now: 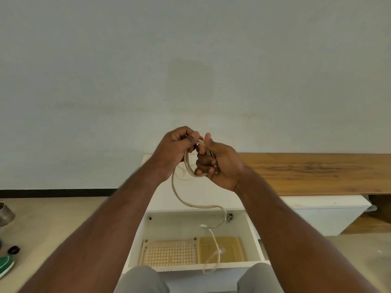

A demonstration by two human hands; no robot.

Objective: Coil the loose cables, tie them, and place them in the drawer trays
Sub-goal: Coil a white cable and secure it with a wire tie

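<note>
A cream cable [189, 166] is looped in a small coil held up in front of the wall. My right hand [218, 163] grips the coil's loops, fingers curled round them. My left hand [175, 149] pinches a strand at the top of the coil. The cable's loose tail [213, 246] hangs down from the coil over the open white drawer [255, 235] and past its front edge. Two trays sit side by side in the drawer: a perforated pale one [169, 253] on the left and a tan one [232, 248] on the right.
A wooden top [317, 172] on a low white cabinet runs to the right. On the floor at the left lie a metal cylinder [5, 213], a small black cap [13, 249] and a green shoe [5, 266]. My knees flank the drawer front.
</note>
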